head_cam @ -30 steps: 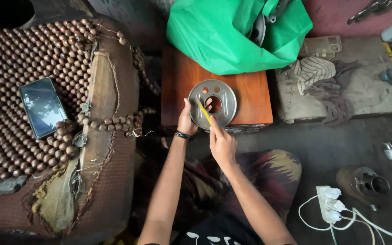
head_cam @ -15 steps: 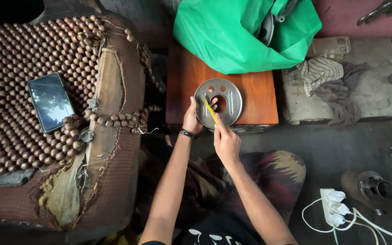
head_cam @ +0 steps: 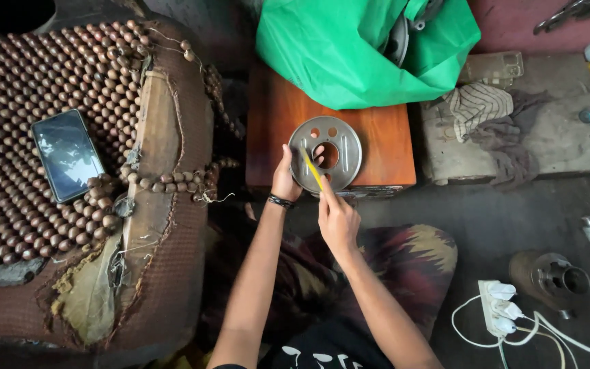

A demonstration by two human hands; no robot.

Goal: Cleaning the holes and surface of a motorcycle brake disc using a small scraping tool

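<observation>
Right hand (head_cam: 338, 220): closed around the lower end of a yellow pencil-like tool (head_cam: 313, 169), whose tip rests on the face of the metal disc (head_cam: 325, 154), just left of the disc's large centre hole. Tool leans up and to the left from the hand.

Left hand (head_cam: 285, 179): grasps the disc's left rim, thumb on the upper face, fingers underneath and mostly hidden. A dark band sits on that wrist.

Disc: grey, round, with 1 large centre hole and at least 2 small holes near the top edge. It lies flat at the front edge of a red-brown wooden block (head_cam: 377, 137), slightly overhanging toward the person.

Change over the last 1 s: both hands keep the same hold; the tool tip stays at the centre area with only a slight change of angle. Most of the apparent shift across the pictures is the head camera moving. Judgement: the marking or scraping work on the disc face continues at the same spot, not yet finished.

Surroundings: green plastic bag (head_cam: 356, 48) behind the disc, touching the block's far edge; beaded seat cover (head_cam: 29, 82) to the left with a phone (head_cam: 68, 154) lying on it; striped rag (head_cam: 476, 106) to the right; white power strip (head_cam: 500, 316) on the floor, lower right.
</observation>
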